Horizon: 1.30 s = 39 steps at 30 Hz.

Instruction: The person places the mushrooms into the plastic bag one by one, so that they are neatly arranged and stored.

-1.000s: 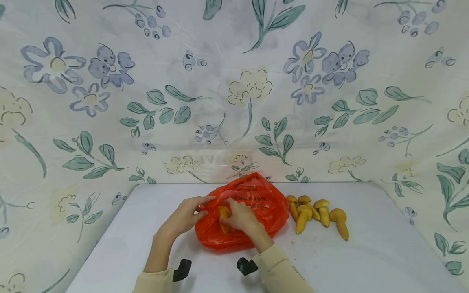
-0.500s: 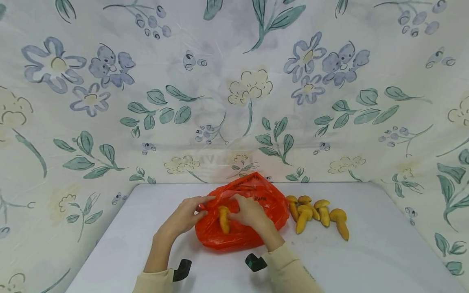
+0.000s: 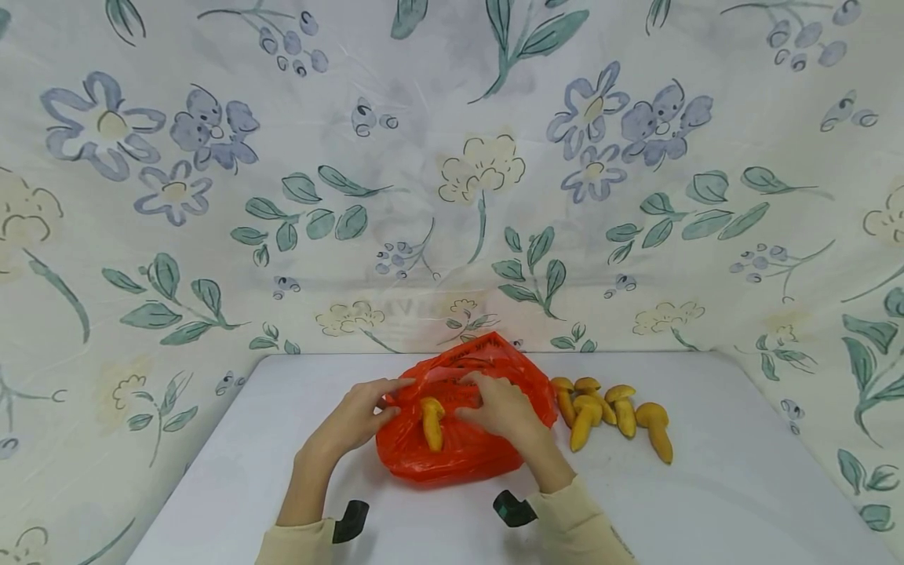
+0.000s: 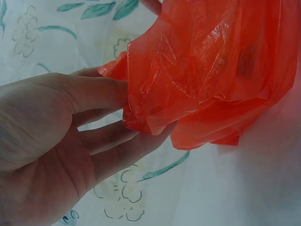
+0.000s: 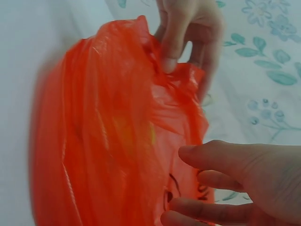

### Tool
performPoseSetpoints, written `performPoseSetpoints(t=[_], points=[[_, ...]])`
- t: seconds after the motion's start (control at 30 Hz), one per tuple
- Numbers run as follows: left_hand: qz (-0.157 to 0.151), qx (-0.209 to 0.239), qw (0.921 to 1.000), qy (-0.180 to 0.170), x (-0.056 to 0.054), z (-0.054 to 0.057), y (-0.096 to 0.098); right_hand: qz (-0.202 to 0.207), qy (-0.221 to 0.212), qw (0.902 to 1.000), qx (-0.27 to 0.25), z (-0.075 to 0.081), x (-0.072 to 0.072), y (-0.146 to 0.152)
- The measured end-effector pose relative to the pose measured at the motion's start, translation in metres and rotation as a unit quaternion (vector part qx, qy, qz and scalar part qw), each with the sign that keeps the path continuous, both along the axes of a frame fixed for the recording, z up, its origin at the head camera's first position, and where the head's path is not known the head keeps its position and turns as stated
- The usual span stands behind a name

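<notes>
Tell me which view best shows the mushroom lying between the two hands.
The head view: the mushroom shows there with cap and stem both in sight against the red bag. The right wrist view gives only a yellowish patch, probably it, mostly through the plastic; in the left wrist view I cannot make it out.

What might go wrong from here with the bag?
The yellow mushroom near the mouth of the red bag may slip out if it sags. The left hand pinches one edge, which might tear or pull free. Shifting the bag could also nudge the other mushrooms beside it.
</notes>
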<state>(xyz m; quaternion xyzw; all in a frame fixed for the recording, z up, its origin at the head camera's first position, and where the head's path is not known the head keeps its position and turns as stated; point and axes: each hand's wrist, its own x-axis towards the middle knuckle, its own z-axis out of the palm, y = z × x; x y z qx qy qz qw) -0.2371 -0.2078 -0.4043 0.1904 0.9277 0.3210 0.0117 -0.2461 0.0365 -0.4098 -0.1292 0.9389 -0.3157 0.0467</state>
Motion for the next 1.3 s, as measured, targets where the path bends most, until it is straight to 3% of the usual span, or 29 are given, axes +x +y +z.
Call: performPoseSetpoints(t=[0.5, 1.3], points=[[0.003, 0.003, 1.0, -0.001, 0.001, 0.001, 0.0, -0.037, 0.038, 0.9986, -0.001, 0.015, 0.005, 0.033], [0.019, -0.007, 0.9998, -0.001, 0.001, -0.001, -0.001, -0.068, 0.039, 0.9969, -0.01, 0.007, 0.015, 0.094]])
